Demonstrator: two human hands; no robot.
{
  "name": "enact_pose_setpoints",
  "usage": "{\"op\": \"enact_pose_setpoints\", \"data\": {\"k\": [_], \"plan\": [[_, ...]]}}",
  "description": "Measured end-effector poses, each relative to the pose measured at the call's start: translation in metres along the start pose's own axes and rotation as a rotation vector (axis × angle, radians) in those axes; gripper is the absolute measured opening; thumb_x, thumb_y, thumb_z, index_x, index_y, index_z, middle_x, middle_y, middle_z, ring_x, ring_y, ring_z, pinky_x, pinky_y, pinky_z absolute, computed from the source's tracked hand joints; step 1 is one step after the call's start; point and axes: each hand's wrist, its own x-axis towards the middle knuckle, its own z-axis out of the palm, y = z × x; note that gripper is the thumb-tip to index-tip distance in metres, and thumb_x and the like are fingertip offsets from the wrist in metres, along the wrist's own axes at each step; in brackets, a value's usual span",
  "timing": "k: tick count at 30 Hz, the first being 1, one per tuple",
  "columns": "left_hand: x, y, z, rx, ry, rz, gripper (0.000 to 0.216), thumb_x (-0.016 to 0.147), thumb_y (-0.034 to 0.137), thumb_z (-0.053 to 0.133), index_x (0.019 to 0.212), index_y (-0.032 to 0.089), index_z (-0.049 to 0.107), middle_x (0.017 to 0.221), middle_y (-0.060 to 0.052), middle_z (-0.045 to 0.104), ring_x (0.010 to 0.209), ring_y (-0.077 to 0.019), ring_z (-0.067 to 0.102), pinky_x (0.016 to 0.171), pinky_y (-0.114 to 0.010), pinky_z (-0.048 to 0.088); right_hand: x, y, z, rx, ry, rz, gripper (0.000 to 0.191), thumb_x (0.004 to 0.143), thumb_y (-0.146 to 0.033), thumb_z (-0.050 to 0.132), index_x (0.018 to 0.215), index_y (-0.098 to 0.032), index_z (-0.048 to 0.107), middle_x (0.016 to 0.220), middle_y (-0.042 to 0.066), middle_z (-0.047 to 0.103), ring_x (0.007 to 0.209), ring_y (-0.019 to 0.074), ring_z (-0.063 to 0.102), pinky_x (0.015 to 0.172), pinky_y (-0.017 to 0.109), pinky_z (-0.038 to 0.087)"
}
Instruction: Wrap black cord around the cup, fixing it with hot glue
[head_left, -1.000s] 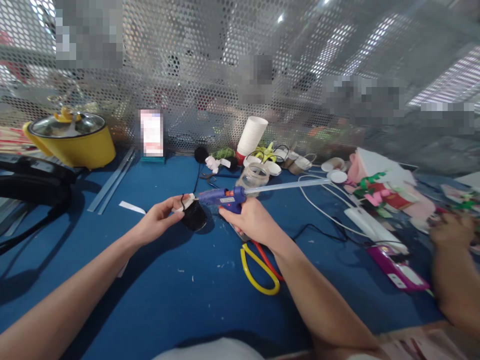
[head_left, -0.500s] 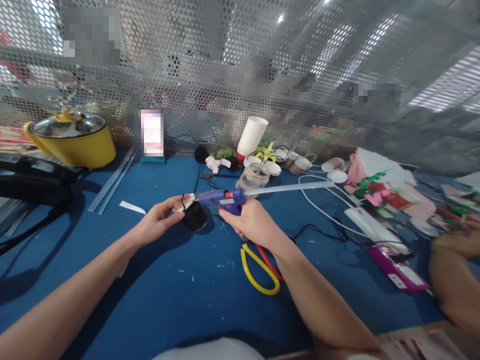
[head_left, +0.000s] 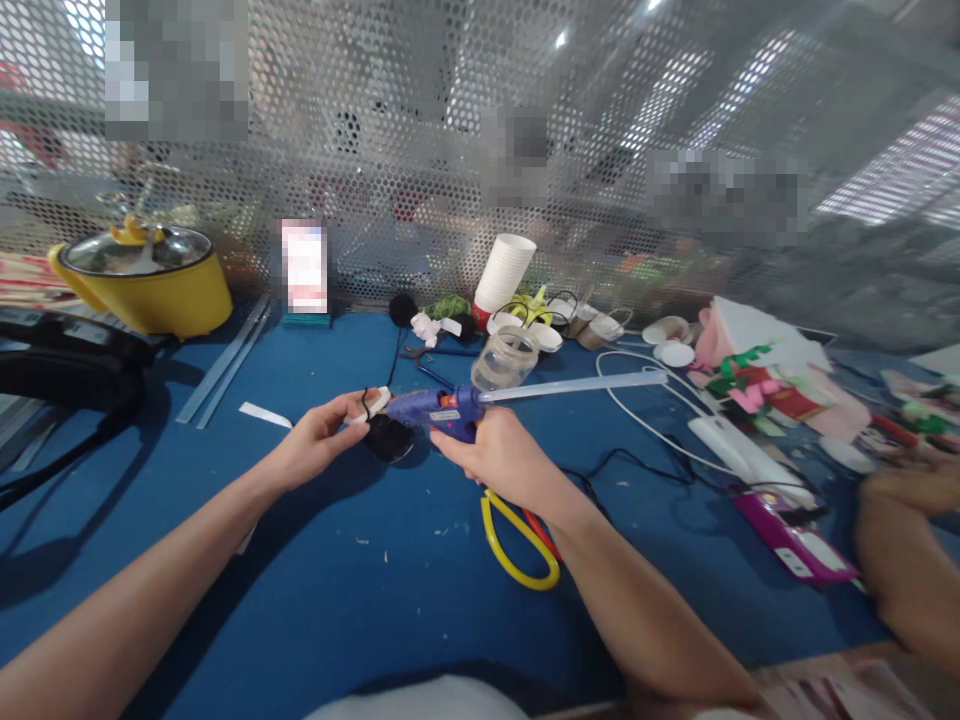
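Note:
My right hand (head_left: pixel 501 456) is closed round the grip of a blue hot glue gun (head_left: pixel 439 410). A long clear glue stick (head_left: pixel 574 387) juts out of its back toward the right. The gun's nozzle points left at a small white piece (head_left: pixel 377 400) that my left hand (head_left: pixel 319 436) pinches between thumb and fingers. That piece sits on top of a black fuzzy ball (head_left: pixel 388 437) resting on the blue table (head_left: pixel 315 560). A thin black loop shows beside the white piece.
Yellow-handled scissors (head_left: pixel 517 545) lie just under my right wrist. A glass jar (head_left: pixel 506 358), a stack of white cups (head_left: pixel 504 271), a yellow pot (head_left: pixel 142 280), a white power strip (head_left: pixel 739 455) with cords and craft scraps crowd the table. Another person's arm (head_left: pixel 904 560) rests at right.
My right hand has pushed the glue gun a little to the left and down, bringing the nozzle closer to the white piece. The other person's hand at right has shifted slightly.

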Motion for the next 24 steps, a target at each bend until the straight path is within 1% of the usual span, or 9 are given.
{"op": "enact_pose_setpoints", "data": {"k": [4, 7, 11, 15, 24], "plan": [[0.000, 0.001, 0.000, 0.023, -0.007, -0.002, 0.022, 0.073, 0.035, 0.058, 0.069, 0.016, 0.047, 0.133, -0.016, 0.039, 0.126, -0.0247, 0.029, 0.104, -0.044, 0.015, -0.001, 0.001, 0.004, -0.030, -0.005, -0.040, 0.012, 0.071, -0.027, 0.051, 0.067, -0.016, 0.054, 0.039, -0.005, 0.047, 0.035, 0.0093, 0.047, 0.038, 0.019, 0.036], [0.000, 0.000, 0.000, 0.019, -0.007, -0.002, 0.022, 0.072, 0.035, 0.059, 0.069, 0.016, 0.047, 0.133, -0.015, 0.039, 0.126, -0.0250, 0.028, 0.104, -0.044, 0.015, -0.001, 0.001, 0.003, -0.027, -0.005, -0.038, 0.012, 0.071, -0.026, 0.052, 0.065, -0.016, 0.053, 0.039, -0.005, 0.047, 0.034, 0.0087, 0.046, 0.037, 0.018, 0.036], [0.000, -0.001, -0.001, -0.005, -0.010, 0.001, 0.020, 0.073, 0.033, 0.058, 0.071, 0.017, 0.047, 0.132, -0.015, 0.040, 0.126, -0.0240, 0.029, 0.104, -0.043, 0.014, 0.001, 0.000, -0.004, 0.025, -0.009, 0.034, 0.011, 0.070, -0.025, 0.053, 0.063, -0.016, 0.051, 0.037, -0.005, 0.046, 0.031, 0.0083, 0.046, 0.035, 0.017, 0.037], [-0.001, 0.000, -0.001, 0.013, -0.015, -0.002, 0.017, 0.074, 0.030, 0.056, 0.070, 0.016, 0.047, 0.133, -0.015, 0.039, 0.126, -0.0234, 0.030, 0.104, -0.043, 0.016, 0.006, 0.003, -0.008, 0.048, -0.017, 0.094, 0.018, 0.071, -0.025, 0.052, 0.055, -0.017, 0.047, 0.035, -0.004, 0.047, 0.030, 0.0092, 0.046, 0.033, 0.019, 0.039], [0.000, -0.003, -0.002, 0.052, -0.006, 0.012, 0.019, 0.074, 0.033, 0.057, 0.069, 0.017, 0.047, 0.132, -0.014, 0.041, 0.126, -0.0229, 0.030, 0.103, -0.041, 0.018, 0.012, 0.010, -0.006, 0.072, -0.009, 0.041, 0.022, 0.072, -0.024, 0.051, 0.053, -0.018, 0.043, 0.033, -0.005, 0.045, 0.029, 0.0081, 0.045, 0.034, 0.018, 0.040]]}}
